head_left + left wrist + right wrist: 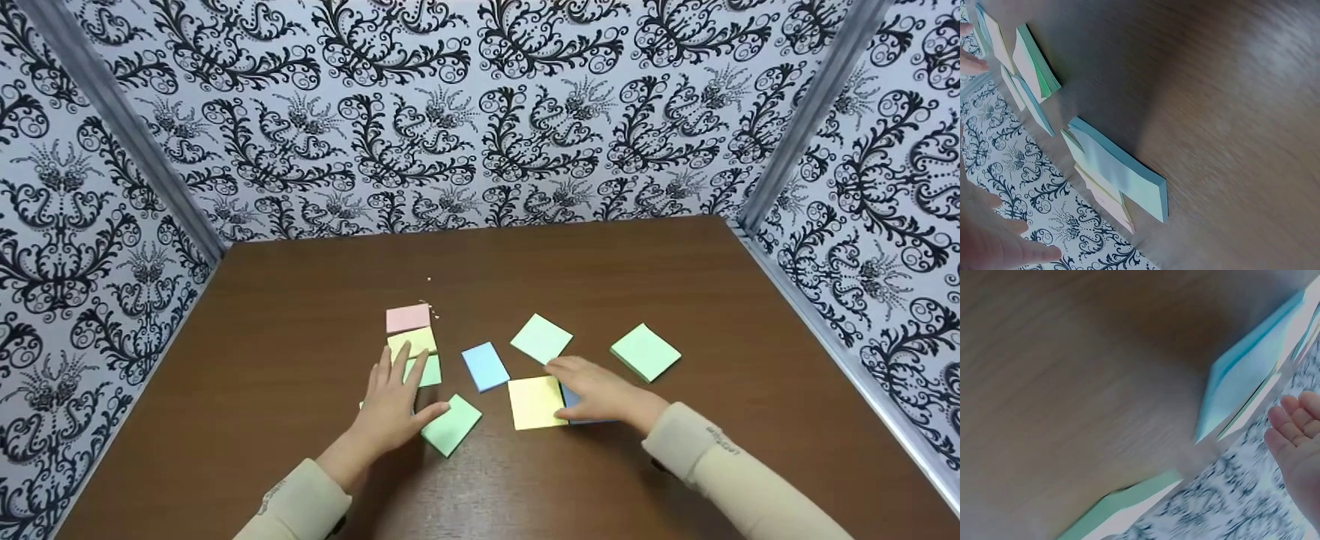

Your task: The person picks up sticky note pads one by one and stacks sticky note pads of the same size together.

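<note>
My left hand [394, 405], fingers spread, is over a column of sticky-note pads: pink [407, 318], yellow [410, 340] and green [430, 373]. Its thumb reaches over another green pad [454, 427]. A thick pale blue pad [1129, 169] lies near that hand in the left wrist view, mostly covered by it in the head view. My right hand [602, 391] is above a blue pad [592, 421], which it partly hides, with its thumb at the right edge of a yellow pad [535, 405]. In the right wrist view its fingers [1292, 419] look relaxed, with nothing held.
Between the hands lies a light blue pad [486, 367]. Beyond the right hand is a pale green pad [541, 339], and a thick green pad [646, 352] sits farther right. Small white bits [436, 316] lie by the pink pad. Patterned walls [480, 135] border the brown table [315, 285].
</note>
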Motion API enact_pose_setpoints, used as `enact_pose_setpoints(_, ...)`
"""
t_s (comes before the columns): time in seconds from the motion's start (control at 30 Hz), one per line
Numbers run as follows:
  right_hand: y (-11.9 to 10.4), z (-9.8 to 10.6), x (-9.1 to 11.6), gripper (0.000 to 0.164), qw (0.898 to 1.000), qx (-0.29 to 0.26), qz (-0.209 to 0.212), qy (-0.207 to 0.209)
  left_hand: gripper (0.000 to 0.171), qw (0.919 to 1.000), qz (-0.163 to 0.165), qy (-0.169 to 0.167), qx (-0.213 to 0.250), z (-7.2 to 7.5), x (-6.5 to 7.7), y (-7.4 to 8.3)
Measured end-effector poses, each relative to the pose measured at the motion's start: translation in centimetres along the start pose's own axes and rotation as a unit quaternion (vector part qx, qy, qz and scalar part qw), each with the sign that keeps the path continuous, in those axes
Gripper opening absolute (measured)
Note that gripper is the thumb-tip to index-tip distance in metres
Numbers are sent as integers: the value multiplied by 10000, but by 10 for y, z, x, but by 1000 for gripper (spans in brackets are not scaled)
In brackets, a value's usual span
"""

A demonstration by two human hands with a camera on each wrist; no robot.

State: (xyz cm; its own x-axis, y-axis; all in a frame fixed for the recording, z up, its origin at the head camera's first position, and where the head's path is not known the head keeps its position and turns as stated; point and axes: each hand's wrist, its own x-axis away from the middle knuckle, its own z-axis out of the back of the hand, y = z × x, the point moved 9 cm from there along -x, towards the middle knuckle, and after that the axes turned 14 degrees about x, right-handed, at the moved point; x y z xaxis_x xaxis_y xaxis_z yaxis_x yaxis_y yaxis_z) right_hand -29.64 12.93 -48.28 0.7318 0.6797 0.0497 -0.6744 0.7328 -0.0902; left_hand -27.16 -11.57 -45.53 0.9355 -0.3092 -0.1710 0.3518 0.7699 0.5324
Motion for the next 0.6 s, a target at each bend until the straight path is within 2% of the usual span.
enact_pose_setpoints(0.13, -15, -7, -10, 70, 9991, 310, 244, -144, 80, 10000, -6, -5, 8, -1, 0, 1)
enact_pose_setpoints(0.27, -22, -11, -17, 68, 9970, 648, 418, -118, 80, 10000, -7, 28, -9, -1, 1, 1)
enact_pose_setpoints(0.6, -34, -13, -23, 66, 9933, 1094, 360, 96, 80, 10000, -3, 10, -5, -2, 2, -2)
